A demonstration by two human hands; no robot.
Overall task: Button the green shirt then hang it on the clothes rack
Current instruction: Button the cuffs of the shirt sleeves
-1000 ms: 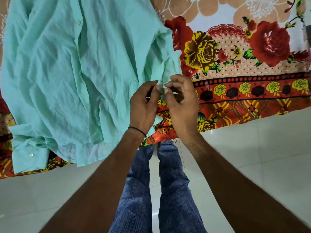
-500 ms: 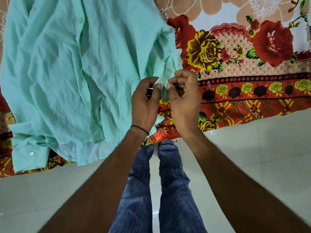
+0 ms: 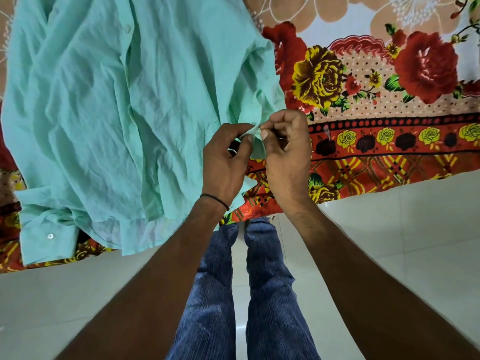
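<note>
Left hand (image 3: 225,158): fingers curled, thumb and forefinger pinching a small fold of the green shirt (image 3: 117,113) at frame centre.
Right hand (image 3: 285,152): fingers curled tight, pinching the same fold, tips almost meeting the left's.
Shirt: one, spread crumpled over a floral sheet (image 3: 376,100), filling the upper left.
Hidden: what lies between the fingertips cannot be made out; the collar is cut off at the top.
Buttons visible: two, cuff button (image 3: 50,236) lower left, front button (image 3: 127,28) near the top.

green shirt (image 3: 104,113): top cut by upper edge | pinched fold (image 3: 255,131): mostly hidden between left hand (image 3: 224,159), right hand (image 3: 285,157)
</note>
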